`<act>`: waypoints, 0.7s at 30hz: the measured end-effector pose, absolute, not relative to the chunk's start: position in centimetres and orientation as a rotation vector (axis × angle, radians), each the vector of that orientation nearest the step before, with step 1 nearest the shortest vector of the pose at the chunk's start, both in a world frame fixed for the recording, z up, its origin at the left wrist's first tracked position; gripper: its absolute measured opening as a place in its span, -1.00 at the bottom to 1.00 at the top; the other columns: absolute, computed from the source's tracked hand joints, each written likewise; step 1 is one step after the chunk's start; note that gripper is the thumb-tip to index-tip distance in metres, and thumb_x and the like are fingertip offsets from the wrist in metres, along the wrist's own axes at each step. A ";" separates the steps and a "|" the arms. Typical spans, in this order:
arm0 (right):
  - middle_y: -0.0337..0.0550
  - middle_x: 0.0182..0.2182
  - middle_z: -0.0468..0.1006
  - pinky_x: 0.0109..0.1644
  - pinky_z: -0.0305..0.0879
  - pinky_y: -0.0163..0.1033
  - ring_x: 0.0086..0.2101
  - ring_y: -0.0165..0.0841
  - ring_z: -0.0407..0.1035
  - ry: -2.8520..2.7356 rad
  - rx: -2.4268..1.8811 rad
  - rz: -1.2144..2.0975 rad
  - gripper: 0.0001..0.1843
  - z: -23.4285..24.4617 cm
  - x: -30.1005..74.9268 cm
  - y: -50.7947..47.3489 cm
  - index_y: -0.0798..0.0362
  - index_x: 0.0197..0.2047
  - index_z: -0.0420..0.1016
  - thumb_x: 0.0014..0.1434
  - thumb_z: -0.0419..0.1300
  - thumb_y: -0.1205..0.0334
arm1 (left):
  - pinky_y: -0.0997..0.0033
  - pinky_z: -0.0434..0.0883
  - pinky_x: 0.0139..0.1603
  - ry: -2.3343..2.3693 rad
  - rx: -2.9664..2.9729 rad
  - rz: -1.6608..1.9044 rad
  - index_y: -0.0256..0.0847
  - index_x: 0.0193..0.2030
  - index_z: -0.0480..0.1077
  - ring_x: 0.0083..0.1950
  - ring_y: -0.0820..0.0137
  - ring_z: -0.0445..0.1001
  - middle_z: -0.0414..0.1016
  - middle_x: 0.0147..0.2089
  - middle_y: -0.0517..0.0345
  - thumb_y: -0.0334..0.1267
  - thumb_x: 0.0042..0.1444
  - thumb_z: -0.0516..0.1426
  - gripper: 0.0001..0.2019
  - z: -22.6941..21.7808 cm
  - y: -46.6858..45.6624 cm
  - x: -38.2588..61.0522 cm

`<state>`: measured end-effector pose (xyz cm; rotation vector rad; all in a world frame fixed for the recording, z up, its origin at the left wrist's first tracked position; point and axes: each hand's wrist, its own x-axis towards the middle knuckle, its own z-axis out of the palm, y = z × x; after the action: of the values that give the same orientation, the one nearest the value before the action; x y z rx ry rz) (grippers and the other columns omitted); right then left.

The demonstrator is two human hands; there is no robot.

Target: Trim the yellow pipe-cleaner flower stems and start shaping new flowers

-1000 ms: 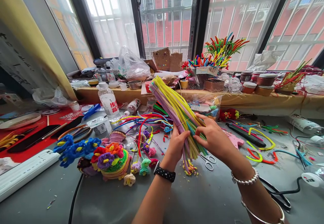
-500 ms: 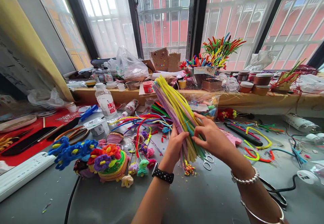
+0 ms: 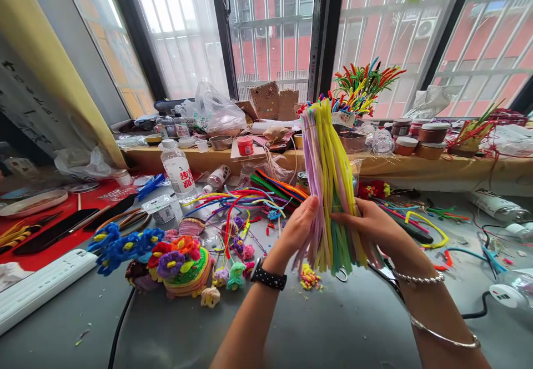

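Observation:
A thick bundle of pipe cleaners [image 3: 328,174], pink, yellow and green, stands nearly upright over the grey table [image 3: 175,335]. My left hand [image 3: 296,230] grips its left side low down, fingers curled round the stems. On the other side my right hand [image 3: 372,225] is closed on the same bundle. The lower ends fan out just above small scissors [image 3: 342,273] and a little heap of coloured scraps [image 3: 308,277]. A black watch sits on my left wrist and bangles on my right.
Finished pipe-cleaner flowers [image 3: 179,260] lie at the left, loose coloured stems [image 3: 245,199] behind them. A water bottle [image 3: 177,171], a white power strip [image 3: 41,285], black cables [image 3: 478,308] and a cluttered window ledge [image 3: 416,163] with jars and a vase of stems [image 3: 362,85] surround the spot.
The bundle has swung from leaning left to nearly upright and shifted right. My right hand moved from the front of the bundle to its right side; both hands still hold it.

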<state>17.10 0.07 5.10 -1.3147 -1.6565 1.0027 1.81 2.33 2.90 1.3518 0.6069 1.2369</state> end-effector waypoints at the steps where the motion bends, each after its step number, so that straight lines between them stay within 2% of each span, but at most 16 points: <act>1: -0.13 -0.36 0.51 -0.32 0.35 -0.21 -0.35 -0.24 0.40 -1.614 -1.332 0.961 -0.69 5.2 17.4 0.1 0.13 -0.30 0.38 -0.09 0.15 0.09 | 0.33 0.17 0.02 0.673 1.401 1.236 -0.22 -0.27 0.43 -0.06 0.28 0.31 0.44 -0.21 0.05 -0.15 0.00 0.01 -0.73 3.3 2.9 1.5; 5: -0.13 -0.38 0.50 -0.32 0.34 -0.18 -0.36 -0.22 0.39 -1.477 -1.404 0.750 -0.70 5.1 18.5 0.3 0.11 -0.33 0.38 -0.12 0.17 0.09 | 0.31 0.26 -0.12 1.169 1.767 1.325 -0.21 -0.33 0.43 -0.21 0.26 0.38 0.45 -0.26 0.03 -0.33 -0.07 0.05 -0.83 5.6 5.7 -0.7; 7: -0.13 -0.38 0.50 -0.32 0.34 -0.17 -0.35 -0.21 0.39 -1.418 -1.394 0.675 -0.68 5.0 18.8 0.3 0.10 -0.34 0.39 -0.14 0.18 0.06 | 0.32 0.25 -0.11 1.487 2.039 1.265 -0.21 -0.32 0.43 -0.19 0.26 0.38 0.45 -0.25 0.01 -0.38 -0.07 0.02 -0.80 6.8 7.4 -2.1; 9: -0.12 -0.38 0.51 -0.32 0.34 -0.17 -0.35 -0.21 0.39 -1.368 -1.364 0.656 -0.66 5.0 18.9 0.3 0.10 -0.33 0.40 -0.15 0.19 0.04 | 0.30 0.24 -0.09 1.908 2.250 0.944 -0.19 -0.27 0.41 -0.14 0.24 0.37 0.44 -0.21 -0.01 -0.40 -0.06 -0.01 -0.76 7.6 9.2 -3.3; 10: -0.12 -0.38 0.51 -0.33 0.34 -0.18 -0.36 -0.22 0.39 -1.345 -1.349 0.662 -0.66 5.1 18.9 0.3 0.10 -0.33 0.40 -0.15 0.19 0.04 | 0.23 0.24 -0.10 1.987 2.255 0.839 -0.23 -0.30 0.43 -0.12 0.18 0.36 0.44 -0.22 -0.07 -0.44 -0.09 0.00 -0.76 7.8 10.0 -3.8; 12: -0.12 -0.38 0.51 -0.35 0.34 -0.19 -0.37 -0.23 0.39 -1.314 -1.333 0.681 -0.65 5.2 18.8 0.2 0.11 -0.32 0.40 -0.16 0.20 0.05 | 0.15 0.25 -0.14 2.054 2.268 0.640 -0.29 -0.40 0.45 -0.16 0.12 0.38 0.45 -0.29 -0.15 -0.51 -0.17 0.04 -0.79 7.8 11.6 -4.8; 15: -0.13 -0.40 0.51 -0.37 0.33 -0.21 -0.40 -0.25 0.38 -1.316 -1.334 0.675 -0.64 5.3 18.8 0.1 0.12 -0.31 0.41 -0.16 0.20 0.07 | 0.11 0.25 -0.14 2.089 2.362 0.332 -0.32 -0.42 0.44 -0.13 0.11 0.36 0.44 -0.27 -0.18 -0.53 -0.16 0.03 -0.80 6.8 13.0 -6.0; 21: -0.14 -0.43 0.50 -0.37 0.29 -0.22 -0.40 -0.26 0.36 -1.402 -1.397 0.536 -0.69 5.4 18.9 0.3 0.14 -0.35 0.41 -0.15 0.18 0.09 | 0.16 0.26 -0.14 2.037 2.577 -0.040 -0.18 -0.21 0.39 -0.08 0.19 0.33 0.40 -0.15 -0.09 -0.49 -0.04 -0.08 -0.68 4.0 14.1 -8.2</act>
<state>18.87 0.27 5.44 -1.3971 -1.4018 0.5356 -8.19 14.08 3.98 2.5769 2.0371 -0.0403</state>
